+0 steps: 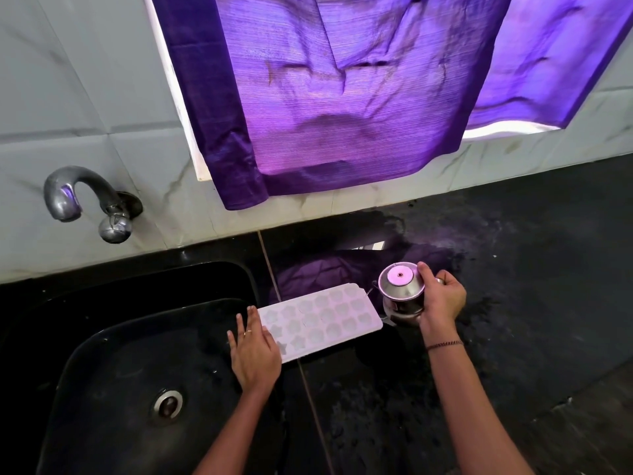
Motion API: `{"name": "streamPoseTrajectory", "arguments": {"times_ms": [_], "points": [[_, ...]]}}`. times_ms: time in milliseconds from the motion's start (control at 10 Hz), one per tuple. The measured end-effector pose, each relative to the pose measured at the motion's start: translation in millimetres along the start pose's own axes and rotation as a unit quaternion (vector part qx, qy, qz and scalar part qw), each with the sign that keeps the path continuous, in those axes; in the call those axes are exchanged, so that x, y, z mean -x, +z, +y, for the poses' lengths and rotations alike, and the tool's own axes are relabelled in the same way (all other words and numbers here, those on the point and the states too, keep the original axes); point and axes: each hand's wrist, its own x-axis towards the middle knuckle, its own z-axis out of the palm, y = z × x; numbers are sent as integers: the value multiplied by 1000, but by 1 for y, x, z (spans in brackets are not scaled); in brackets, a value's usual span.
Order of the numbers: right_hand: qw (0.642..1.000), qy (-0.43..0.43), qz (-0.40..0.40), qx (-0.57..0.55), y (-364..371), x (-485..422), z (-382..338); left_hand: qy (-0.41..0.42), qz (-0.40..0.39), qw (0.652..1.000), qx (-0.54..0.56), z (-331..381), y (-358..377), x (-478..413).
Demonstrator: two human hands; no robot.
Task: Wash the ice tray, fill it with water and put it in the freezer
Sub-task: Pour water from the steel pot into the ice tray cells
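Head view: I see the ice tray (320, 322) lying between the hands, long axis running hand to hand. The left hand (255, 351) rests flat-fingered on its nearer end; the right hand (442, 299) grips a steel jug (402, 296) beside the other.

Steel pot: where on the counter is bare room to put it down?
Bare black counter lies right of the right hand, up to the tiled wall, and between the forearms, nearer than the ice tray. Crowded: the sink edge, where tray, left hand and steel pot meet.
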Motion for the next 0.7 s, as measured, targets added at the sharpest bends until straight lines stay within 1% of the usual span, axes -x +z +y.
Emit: {"name": "streamPoseTrajectory", "arguments": {"times_ms": [100, 300, 700], "points": [[1000, 0, -8, 1, 2, 3, 1, -3, 1, 1000, 4, 1, -1, 0], [999, -24, -22, 41, 7, 9, 3, 2, 2, 1000, 6, 0, 0, 0], [993, -67, -18, 100, 10, 12, -2, 2, 6, 1000, 8, 0, 2, 0]]}}
